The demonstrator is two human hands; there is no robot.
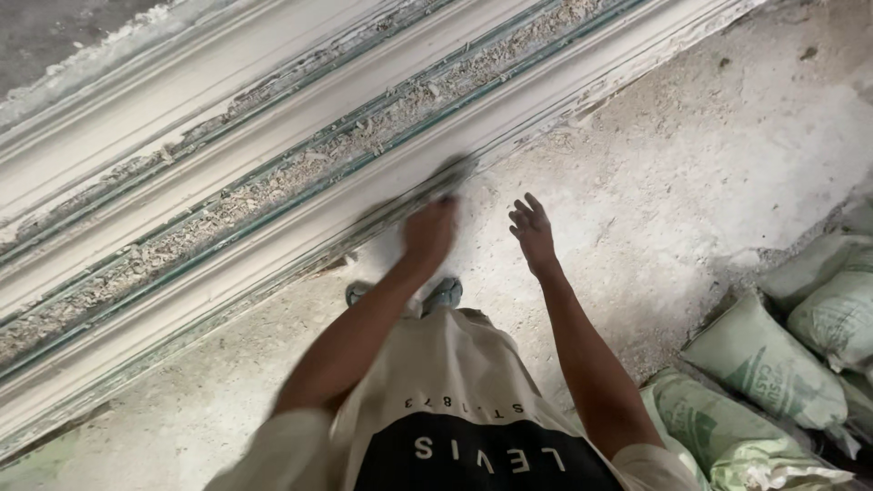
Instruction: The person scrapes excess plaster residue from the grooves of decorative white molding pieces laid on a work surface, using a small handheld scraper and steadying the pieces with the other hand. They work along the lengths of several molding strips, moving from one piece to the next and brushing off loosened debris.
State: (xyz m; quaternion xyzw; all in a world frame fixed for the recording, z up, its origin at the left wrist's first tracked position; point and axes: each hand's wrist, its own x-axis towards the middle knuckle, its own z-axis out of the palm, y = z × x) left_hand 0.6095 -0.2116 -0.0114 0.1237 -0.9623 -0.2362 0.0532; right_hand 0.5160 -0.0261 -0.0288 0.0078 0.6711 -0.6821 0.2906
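Dusty concrete floor (691, 182), pale, gritty, speckled with crumbs of plaster. Stack of green-printed sacks (773, 364) piled at the right edge, near the right arm but well apart from both hands. Two shoes (443, 293) just visible below the left wrist, partly hidden by the shirt (455, 409), which is beige on top with a dark panel below. Nothing between the hands and the moulding; only the left forearm crossing the lower middle of the view and covering part of the floor.

Long white plaster moulding (273, 173) lying on the floor, running diagonally from lower left to upper right across the whole upper half. Several parallel raised ribs, smooth and off-white, with sunken channels between them. Channels packed with rough grey-brown crumbly debris, edged by thin greenish lines. Near edge chipped and flaky in places, small white scraps scattered beside it on the floor. Far edge meeting darker grey ground at top left.

Left hand (429, 229) down at the near rib of the moulding, motion-blurred, grip closed around a dark smeared tool (446, 177) pressed on the rib surface; kind of tool too blurred to tell. Right hand (532, 232) hovering just beside the left, above the floor, near the moulding edge but not touching it, fingers (529, 205) spread and loose, grip open, holding nothing.
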